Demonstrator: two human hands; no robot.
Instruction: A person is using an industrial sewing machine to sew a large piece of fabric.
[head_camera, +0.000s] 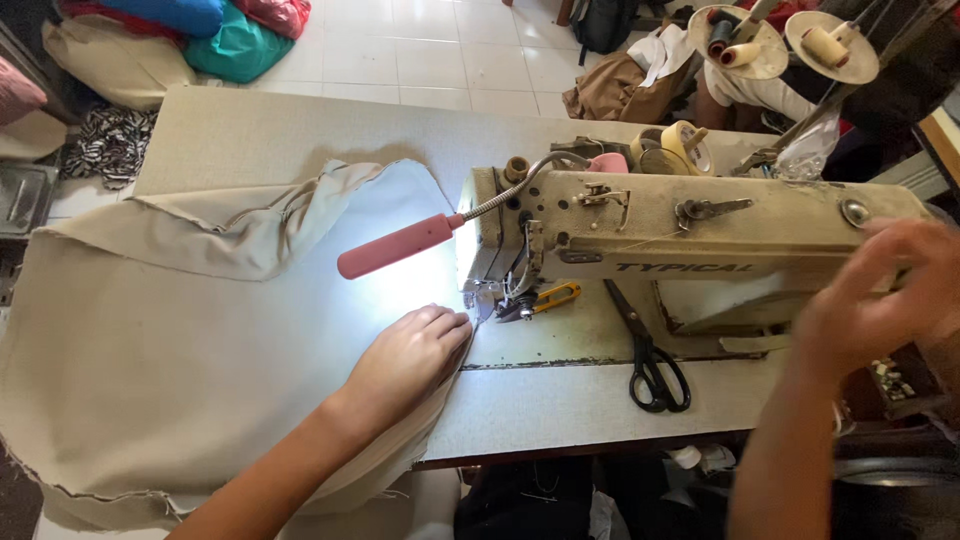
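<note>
A single head-worn camera looks steeply down from above and just behind the person's arms, facing forward across the surface (560, 400). It sits close: the sewing machine (690, 235) fills the right centre, cloth (180, 360) the left, both forearms enter from the bottom edge, and tiled floor (440, 50) shows beyond the far edge

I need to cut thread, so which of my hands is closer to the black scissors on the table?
Right. The right hand hovers just up and right of the black scissors; the left hand rests on the beige fabric, farther left.
</note>
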